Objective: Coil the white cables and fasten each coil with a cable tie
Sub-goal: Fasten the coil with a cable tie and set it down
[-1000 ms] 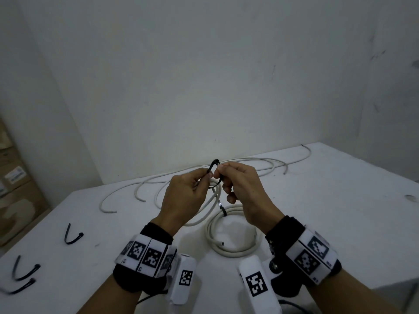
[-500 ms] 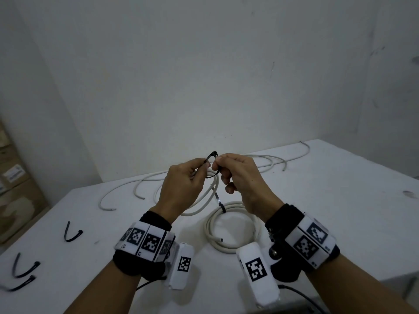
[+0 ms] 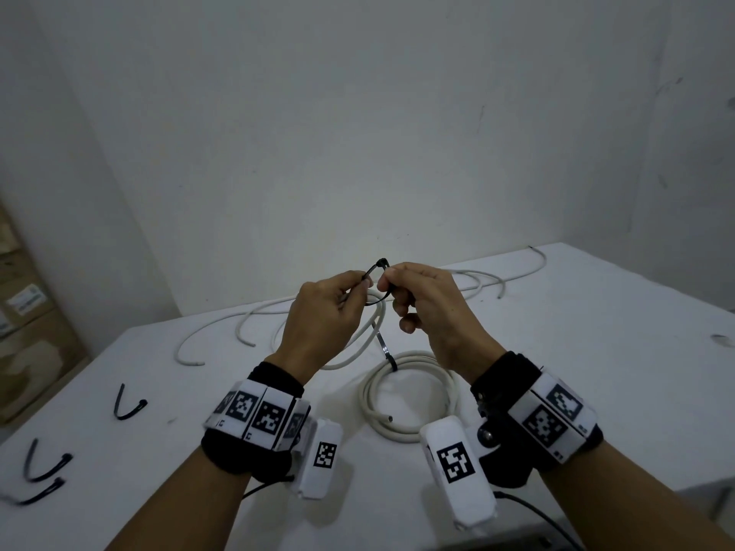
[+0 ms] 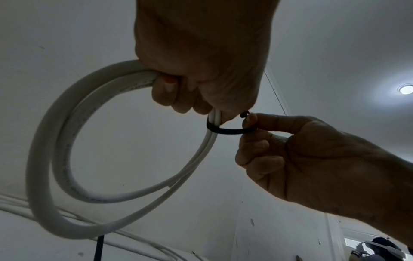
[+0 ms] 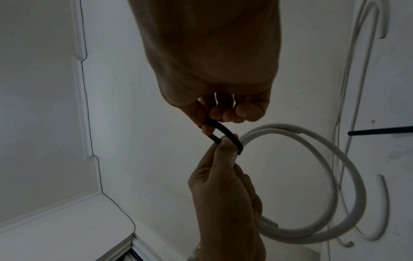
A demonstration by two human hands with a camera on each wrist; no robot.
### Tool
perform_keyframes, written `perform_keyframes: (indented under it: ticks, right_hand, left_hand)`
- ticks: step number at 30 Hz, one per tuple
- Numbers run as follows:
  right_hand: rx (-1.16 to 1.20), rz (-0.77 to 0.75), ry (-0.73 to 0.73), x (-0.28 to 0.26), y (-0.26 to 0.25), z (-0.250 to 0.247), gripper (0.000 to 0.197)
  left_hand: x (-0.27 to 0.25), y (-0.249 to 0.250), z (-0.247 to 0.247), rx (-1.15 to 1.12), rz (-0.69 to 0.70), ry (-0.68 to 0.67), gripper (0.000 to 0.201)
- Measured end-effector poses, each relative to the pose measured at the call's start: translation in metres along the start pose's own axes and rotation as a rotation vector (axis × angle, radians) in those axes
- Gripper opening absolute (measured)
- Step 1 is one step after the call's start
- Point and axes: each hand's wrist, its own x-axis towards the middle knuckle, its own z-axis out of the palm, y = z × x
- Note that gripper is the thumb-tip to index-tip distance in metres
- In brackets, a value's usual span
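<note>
Holding a small coil of white cable (image 4: 67, 159) up above the tabletop (image 3: 576, 391), the left hand (image 3: 318, 316) has its fingers curled round the bunched turns, and that grip looks meant to keep the loops together while they are bound. A black cable tie (image 4: 228, 131) is wrapped around the turns just below that hand; its loop is not yet tight. The right hand (image 3: 429, 308), just beside the coil, pinches the tie between thumb and forefinger near its head, probably to feed or pull the tail through; from these views I cannot tell whether the tail is already locked. Below the raised coil a second coil (image 3: 405, 395) lies flat on the tabletop with a black tie (image 3: 384, 346) already around it, so one bundle appears finished. Beyond the coil in hand, loose white cables (image 3: 246, 324) stretch toward the wall, uncoiled. Well to the left of it, spare black ties (image 3: 127, 407) lie bent on the tabletop. No container holds any of these things; left of the tabletop there are cardboard boxes (image 3: 28, 336), contents unseen.
</note>
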Motion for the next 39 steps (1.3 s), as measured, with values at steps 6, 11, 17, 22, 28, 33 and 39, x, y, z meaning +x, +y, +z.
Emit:
perform_keyframes:
  ticks: [6,11,17,22,28,33,39]
  right_hand:
    - [-0.011,-0.018,0.005,0.002,0.001,-0.003,0.025]
    - [0.024,-0.043,0.006,0.002,0.0,-0.008,0.026]
    - [-0.003,-0.03,0.012,0.001,0.001,-0.01,0.026]
    - [-0.013,0.001,0.027,0.001,0.0,-0.011,0.027]
    - [-0.042,0.022,-0.018,0.001,0.003,-0.012,0.024]
    - [-0.155,0.021,-0.028,0.004,0.006,-0.017,0.021]
    - [-0.479,-0.233,0.042,0.014,-0.002,-0.023,0.006]
  left_hand:
    - [0.003,0.003,0.002,0.014,0.021,-0.004,0.019]
    - [0.005,0.005,0.004,-0.006,0.041,-0.016,0.027]
    - [0.006,0.009,0.005,0.052,0.053,-0.024,0.029]
    - [0.004,0.013,0.004,0.111,0.088,-0.032,0.03]
    - [0.008,0.024,0.001,0.117,0.109,-0.056,0.026]
    - [0.011,0.029,-0.001,0.088,-0.008,-0.155,0.028]
    - [0.009,0.032,-0.004,-0.085,-0.157,-0.245,0.022]
